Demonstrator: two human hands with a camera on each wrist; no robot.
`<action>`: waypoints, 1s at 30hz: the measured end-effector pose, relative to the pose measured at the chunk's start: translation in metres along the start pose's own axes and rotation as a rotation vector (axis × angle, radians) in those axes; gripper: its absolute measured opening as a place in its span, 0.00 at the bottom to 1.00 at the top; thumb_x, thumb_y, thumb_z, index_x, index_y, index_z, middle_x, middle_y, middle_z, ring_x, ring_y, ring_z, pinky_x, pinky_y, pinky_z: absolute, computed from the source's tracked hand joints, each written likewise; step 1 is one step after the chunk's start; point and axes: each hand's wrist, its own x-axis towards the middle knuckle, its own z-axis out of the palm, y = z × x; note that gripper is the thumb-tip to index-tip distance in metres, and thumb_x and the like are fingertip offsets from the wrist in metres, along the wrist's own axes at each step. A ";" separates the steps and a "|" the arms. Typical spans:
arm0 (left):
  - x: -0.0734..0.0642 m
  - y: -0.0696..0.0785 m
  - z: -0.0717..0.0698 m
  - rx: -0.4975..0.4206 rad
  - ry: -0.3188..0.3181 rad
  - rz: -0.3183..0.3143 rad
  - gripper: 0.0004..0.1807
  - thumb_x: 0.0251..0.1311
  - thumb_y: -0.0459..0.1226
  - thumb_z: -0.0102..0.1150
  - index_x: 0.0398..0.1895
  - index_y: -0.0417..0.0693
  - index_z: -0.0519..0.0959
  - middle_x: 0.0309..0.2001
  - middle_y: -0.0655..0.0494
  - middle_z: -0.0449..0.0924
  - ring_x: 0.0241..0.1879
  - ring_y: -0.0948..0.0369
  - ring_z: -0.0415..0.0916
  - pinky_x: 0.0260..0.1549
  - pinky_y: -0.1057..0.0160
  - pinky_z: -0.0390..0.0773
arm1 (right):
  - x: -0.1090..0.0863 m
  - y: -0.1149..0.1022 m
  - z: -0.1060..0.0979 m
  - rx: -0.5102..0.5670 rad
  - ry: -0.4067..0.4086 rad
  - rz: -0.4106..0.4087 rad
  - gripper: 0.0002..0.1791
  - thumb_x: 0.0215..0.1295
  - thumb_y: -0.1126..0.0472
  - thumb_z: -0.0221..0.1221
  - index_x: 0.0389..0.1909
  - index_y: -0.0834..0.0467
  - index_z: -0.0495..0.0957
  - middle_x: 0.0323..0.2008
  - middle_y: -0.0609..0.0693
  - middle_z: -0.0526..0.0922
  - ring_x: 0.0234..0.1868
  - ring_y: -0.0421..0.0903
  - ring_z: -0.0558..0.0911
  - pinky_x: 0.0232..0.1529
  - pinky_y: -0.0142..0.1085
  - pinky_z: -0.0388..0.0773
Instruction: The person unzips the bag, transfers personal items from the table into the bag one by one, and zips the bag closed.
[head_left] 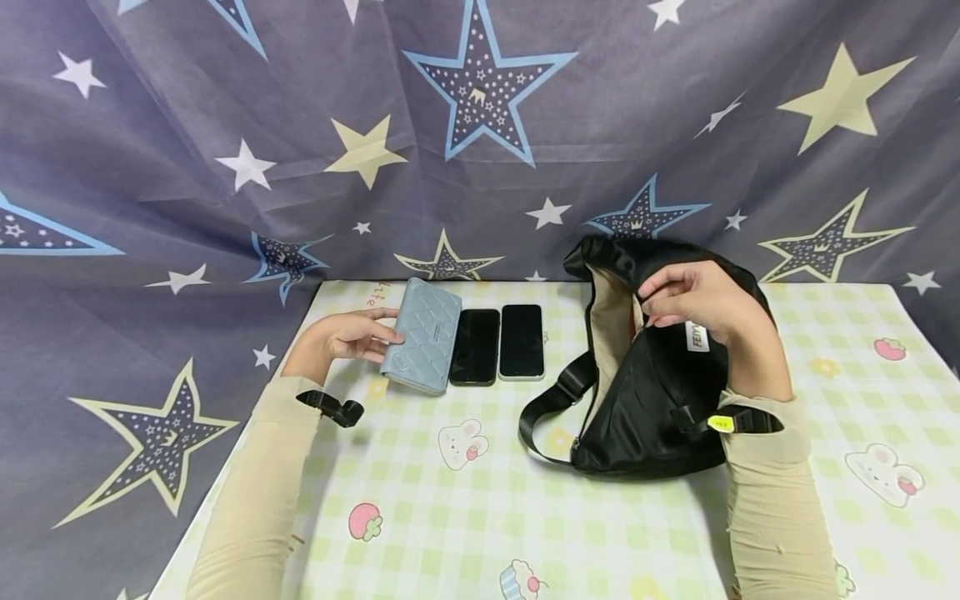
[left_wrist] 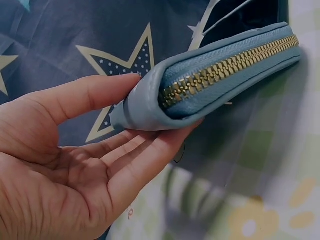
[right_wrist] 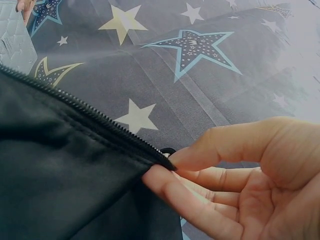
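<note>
My left hand [head_left: 362,335] holds a light blue quilted wallet [head_left: 426,337] by its left edge, thumb on top and fingers beneath. In the left wrist view the wallet's gold zipper [left_wrist: 235,66] is closed, and the wallet is lifted over the cloth. On the right, a black bag [head_left: 660,400] lies with its mouth spread, showing a beige lining [head_left: 609,321]. My right hand [head_left: 693,300] pinches the zippered edge of the bag's opening between thumb and fingers. The right wrist view shows the zipper teeth [right_wrist: 100,117] running up to the fingertips.
Two dark phones lie side by side between wallet and bag: a black one [head_left: 476,348] and one with a pale rim [head_left: 522,342]. The bag's strap [head_left: 536,417] loops out to its left. A star-patterned curtain [head_left: 480,208] hangs behind the checkered tablecloth [head_left: 442,525].
</note>
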 end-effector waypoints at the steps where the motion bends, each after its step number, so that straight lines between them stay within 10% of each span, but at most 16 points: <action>1: 0.000 0.000 0.000 -0.003 0.000 -0.001 0.47 0.71 0.25 0.52 0.83 0.48 0.36 0.37 0.57 0.86 0.38 0.60 0.87 0.44 0.60 0.87 | 0.000 0.000 0.000 0.001 -0.001 -0.001 0.15 0.66 0.72 0.61 0.50 0.76 0.75 0.27 0.42 0.86 0.30 0.40 0.87 0.38 0.36 0.88; 20: -0.010 0.019 0.005 -0.035 -0.035 0.103 0.46 0.71 0.23 0.51 0.83 0.45 0.38 0.39 0.58 0.87 0.38 0.61 0.88 0.43 0.61 0.87 | 0.001 0.000 -0.001 -0.003 -0.004 0.003 0.15 0.65 0.72 0.61 0.51 0.76 0.74 0.27 0.42 0.85 0.30 0.40 0.87 0.39 0.36 0.88; 30: -0.011 0.028 0.032 0.057 -0.128 0.151 0.44 0.68 0.23 0.51 0.83 0.42 0.42 0.45 0.56 0.85 0.42 0.61 0.87 0.46 0.60 0.86 | 0.000 0.000 -0.002 -0.001 0.003 -0.004 0.15 0.65 0.72 0.61 0.50 0.76 0.75 0.27 0.42 0.86 0.30 0.40 0.87 0.38 0.36 0.88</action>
